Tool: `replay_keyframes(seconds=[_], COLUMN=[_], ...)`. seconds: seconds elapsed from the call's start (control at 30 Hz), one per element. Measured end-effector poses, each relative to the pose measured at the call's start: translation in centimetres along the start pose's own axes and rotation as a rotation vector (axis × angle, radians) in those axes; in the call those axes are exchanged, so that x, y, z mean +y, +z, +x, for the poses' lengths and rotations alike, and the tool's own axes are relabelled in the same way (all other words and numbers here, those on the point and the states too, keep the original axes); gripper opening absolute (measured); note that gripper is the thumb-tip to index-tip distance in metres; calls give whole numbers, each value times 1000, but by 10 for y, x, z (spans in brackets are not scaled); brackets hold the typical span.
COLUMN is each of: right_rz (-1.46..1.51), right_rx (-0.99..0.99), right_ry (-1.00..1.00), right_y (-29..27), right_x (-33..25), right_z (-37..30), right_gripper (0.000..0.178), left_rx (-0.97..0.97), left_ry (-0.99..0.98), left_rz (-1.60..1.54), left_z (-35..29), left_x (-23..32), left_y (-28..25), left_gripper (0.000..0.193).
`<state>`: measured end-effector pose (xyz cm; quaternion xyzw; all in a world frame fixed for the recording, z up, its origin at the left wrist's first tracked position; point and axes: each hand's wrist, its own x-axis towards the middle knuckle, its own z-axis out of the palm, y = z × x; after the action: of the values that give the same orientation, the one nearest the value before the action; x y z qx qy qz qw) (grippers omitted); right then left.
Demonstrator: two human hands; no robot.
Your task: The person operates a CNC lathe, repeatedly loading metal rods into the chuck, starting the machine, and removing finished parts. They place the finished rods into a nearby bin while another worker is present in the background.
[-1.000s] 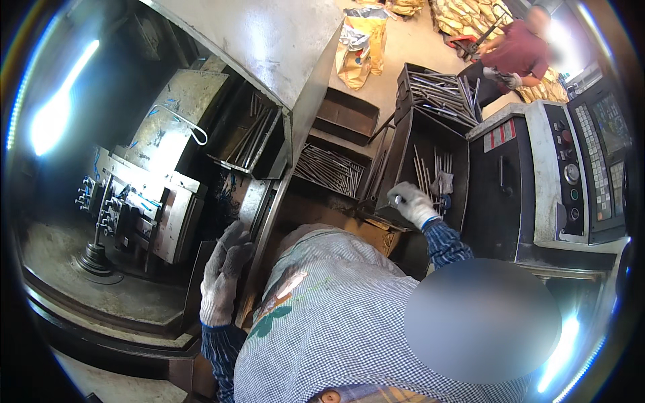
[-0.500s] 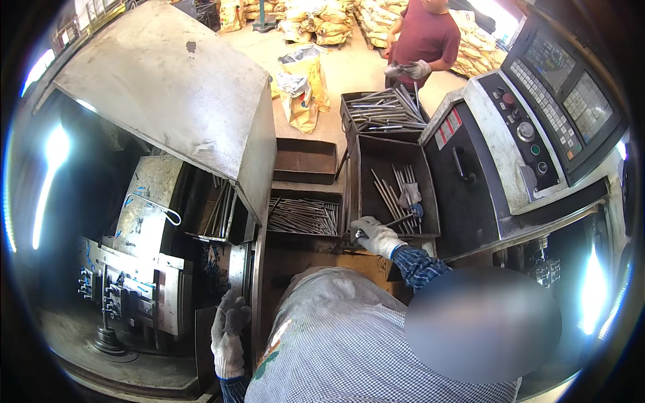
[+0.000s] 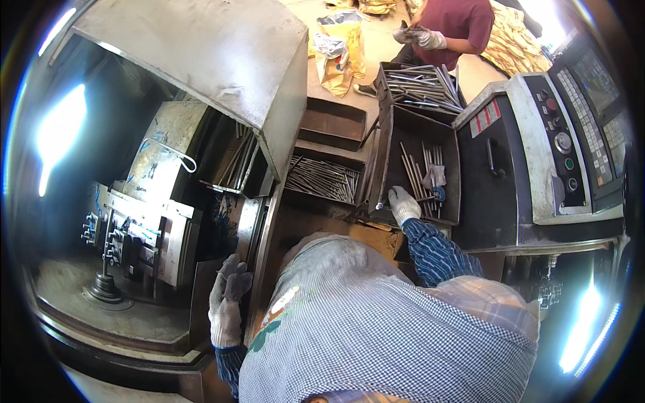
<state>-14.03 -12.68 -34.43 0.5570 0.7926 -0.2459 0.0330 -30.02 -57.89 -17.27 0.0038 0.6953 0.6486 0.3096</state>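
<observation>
My right hand (image 3: 404,205), in a white knit glove, is at the near left corner of a deep metal bin (image 3: 449,144). Its fingers are curled round a metal rod (image 3: 424,199), whose shiny end seems to poke out left of the glove. Inside that bin lie several loose rods (image 3: 410,164) and a grey glove or rag (image 3: 435,176), with a small blue item (image 3: 439,193) beside it. My left hand (image 3: 228,299), gloved too, is beside the opening of the left machine (image 3: 144,221), with fingers stretched out and nothing in it.
A low tray of rods (image 3: 322,180) and a shallow brown tray (image 3: 332,124) stand between the machines. Behind the deep bin is a full rod bin (image 3: 423,87). The control panel (image 3: 561,134) is at right. A co-worker (image 3: 457,30) in maroon stands beyond, near yellow sacks (image 3: 339,60).
The view has shifted, so the scene sits further right and higher. My right hand stays by the bin's near edge with the rod. The co-worker's gloved hands have come up.
</observation>
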Motion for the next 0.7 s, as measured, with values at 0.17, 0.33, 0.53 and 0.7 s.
replay_keyframes(seconds=[0.17,0.33,0.53,0.7], right_rz=[-320,-431,-179,-157], right_rx=[220,-50,-54,-169], right_ry=[-766,-728,-1166,-1424], right_y=[33,43,50,69], right_x=[11,42,-177,-280], right_z=[23,45,-37,-112], right_gripper=[35,36,35,35], left_rx=[109,-145,655,1310], left_ry=[-5,371,660,900], left_rz=[-275,-348,193,689], left_z=[-12,9,-65,-162], left_x=[-20,-100,-2,36], left_y=[-5,-34,-26,-46], left_gripper=[44,87,54,45])
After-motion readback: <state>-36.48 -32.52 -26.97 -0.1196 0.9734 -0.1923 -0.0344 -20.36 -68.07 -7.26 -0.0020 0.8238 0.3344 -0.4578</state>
